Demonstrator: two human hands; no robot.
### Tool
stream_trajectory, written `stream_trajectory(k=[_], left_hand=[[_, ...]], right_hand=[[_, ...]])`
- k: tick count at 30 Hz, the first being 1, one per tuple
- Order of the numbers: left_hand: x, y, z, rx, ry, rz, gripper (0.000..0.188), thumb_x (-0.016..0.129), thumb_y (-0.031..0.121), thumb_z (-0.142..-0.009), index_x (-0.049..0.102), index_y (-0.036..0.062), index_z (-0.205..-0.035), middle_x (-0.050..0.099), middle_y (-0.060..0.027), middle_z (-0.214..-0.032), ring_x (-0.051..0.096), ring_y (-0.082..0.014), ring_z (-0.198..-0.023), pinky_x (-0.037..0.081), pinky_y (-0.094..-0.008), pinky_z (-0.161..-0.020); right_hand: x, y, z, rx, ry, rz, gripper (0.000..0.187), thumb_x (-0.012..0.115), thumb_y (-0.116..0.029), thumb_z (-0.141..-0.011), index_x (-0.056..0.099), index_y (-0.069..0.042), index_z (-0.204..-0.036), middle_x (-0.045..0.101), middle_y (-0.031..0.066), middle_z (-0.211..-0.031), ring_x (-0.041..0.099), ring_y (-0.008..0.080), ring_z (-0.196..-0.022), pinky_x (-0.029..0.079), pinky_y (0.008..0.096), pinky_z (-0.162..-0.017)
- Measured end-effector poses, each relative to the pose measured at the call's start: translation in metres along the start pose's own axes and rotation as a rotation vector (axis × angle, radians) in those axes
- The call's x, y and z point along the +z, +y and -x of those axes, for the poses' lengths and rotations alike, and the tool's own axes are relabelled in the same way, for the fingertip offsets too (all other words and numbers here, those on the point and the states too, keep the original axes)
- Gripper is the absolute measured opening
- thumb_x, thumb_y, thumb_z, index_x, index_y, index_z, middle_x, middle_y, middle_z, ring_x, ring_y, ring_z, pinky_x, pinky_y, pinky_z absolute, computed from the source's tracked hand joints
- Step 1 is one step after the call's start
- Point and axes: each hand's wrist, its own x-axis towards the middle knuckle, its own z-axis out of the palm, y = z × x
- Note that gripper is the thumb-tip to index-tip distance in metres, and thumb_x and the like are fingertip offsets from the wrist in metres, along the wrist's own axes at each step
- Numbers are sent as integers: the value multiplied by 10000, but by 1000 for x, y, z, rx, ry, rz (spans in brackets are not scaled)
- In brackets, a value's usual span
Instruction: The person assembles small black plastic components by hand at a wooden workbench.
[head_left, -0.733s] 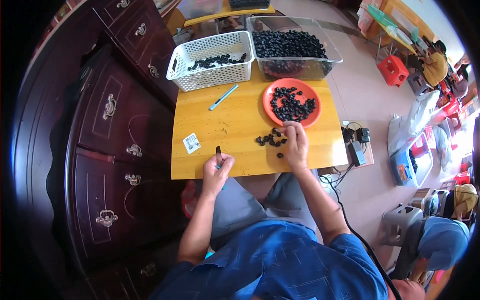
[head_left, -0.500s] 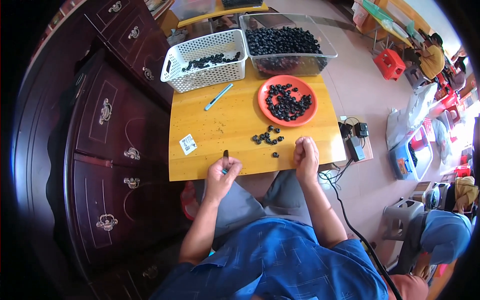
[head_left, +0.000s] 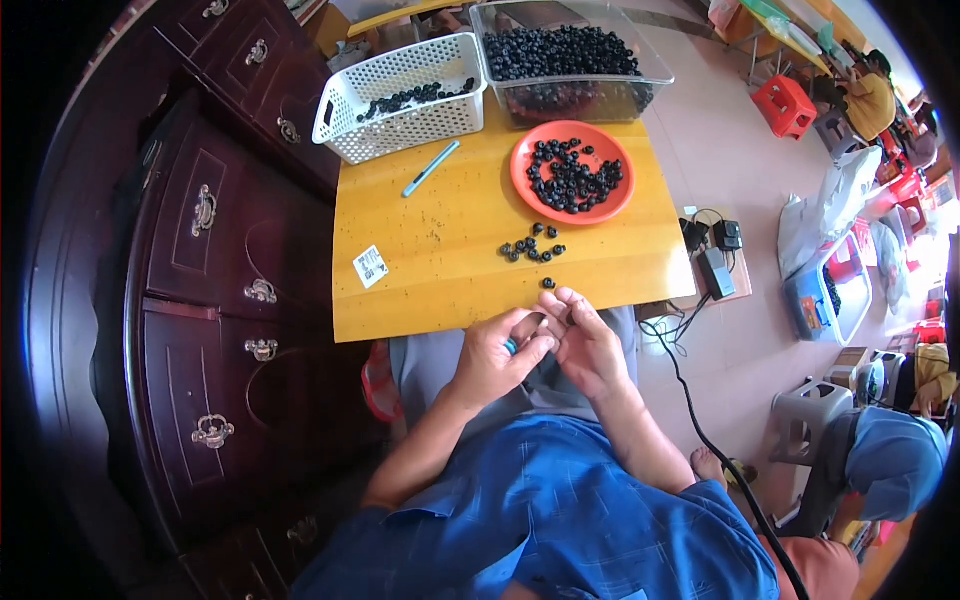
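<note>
At table (head_left: 440, 290) edge — left hand (head_left: 490, 355) grips one knife (head_left: 511, 346), right hand (head_left: 592, 358) pinches one dark piece (head_left: 570, 317) — one plate (head_left: 610, 209) beyond.

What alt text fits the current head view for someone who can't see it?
The left hand holds a blue-handled tool close to the right hand, at the near edge of a yellow table. Beyond lie small black pieces; a red plate, white basket and clear bin hold more.

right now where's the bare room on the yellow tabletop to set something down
The yellow tabletop is bare, bar dark specks, between the slim light-blue tool, square white label and loose round black pieces; also right of those pieces, nearer than the round orange plate. Crowded: the far edge, with white perforated basket and clear plastic bin.
</note>
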Motion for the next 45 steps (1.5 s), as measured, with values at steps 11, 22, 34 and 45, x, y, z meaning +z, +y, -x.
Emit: stream_trajectory(k=[11,22,34,45], left_hand=[[26,-10,5,189,77,-353,334,842,106,-792,690,82,-1089,683,-88,-817,693,-237,-678,548,-369,-596],[10,-11,3,105,-20,-245,304,761,16,-814,727,57,-1113,678,-76,-740,674,-239,-661,530,-349,-634],[19,-7,10,148,113,-258,188,812,1,-800,719,32,-959,678,-78,-742,666,-181,-635,518,-313,-588],[4,-7,3,39,-42,-248,340,831,321,-852,651,36,-898,716,-105,-785,698,-276,-701,524,-383,-624]], right_hand=[[15,11,11,104,-48,-94,369,448,-282,-1100,507,-53,-1383,479,150,-1539,544,317,-1323,448,483,-1116],[-21,12,18,215,-42,115,246,570,-312,-1060,582,-133,-1227,659,23,-1160,644,171,-1067,538,353,-911],[-15,17,19,254,0,-105,178,560,-296,-1065,614,-144,-1141,693,19,-1037,659,144,-915,532,297,-772],[-8,15,18,226,-19,-98,255,604,-301,-1034,639,-65,-1125,692,46,-1009,650,152,-884,525,293,-765]])
